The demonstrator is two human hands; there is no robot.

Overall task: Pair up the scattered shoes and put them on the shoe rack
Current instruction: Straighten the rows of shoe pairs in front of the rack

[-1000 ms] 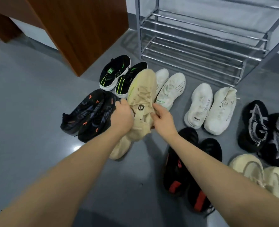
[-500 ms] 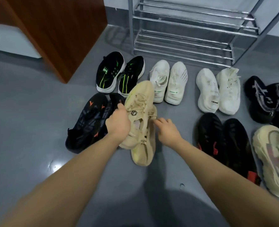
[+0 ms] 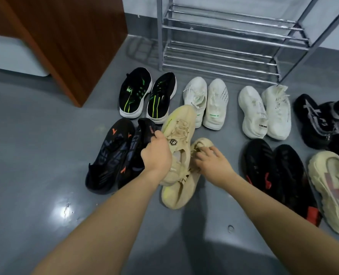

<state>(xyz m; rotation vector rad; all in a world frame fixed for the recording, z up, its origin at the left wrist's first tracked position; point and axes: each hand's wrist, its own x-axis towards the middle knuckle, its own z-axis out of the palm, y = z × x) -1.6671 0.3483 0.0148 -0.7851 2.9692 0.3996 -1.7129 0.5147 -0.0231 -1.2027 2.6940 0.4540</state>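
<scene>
Two beige knit sneakers lie together mid-floor. My left hand grips the upper beige sneaker at its collar, toe pointing away and slightly raised. My right hand curls its fingers over the lace area of the lower beige sneaker, which lies on the grey floor with its yellow-tinged heel toward me. The silver metal shoe rack stands against the wall beyond, its bars bare.
Pairs ring the beige shoes: dark navy with orange marks, black with green stripes, white with green print, plain white, black-grey, black-red, cream chunky. A wooden cabinet stands at left.
The view has shifted closer and slightly left. My right hand has dropped from hovering beside the raised sneaker onto the lower beige sneaker and curled over it. My left hand keeps its grip.
</scene>
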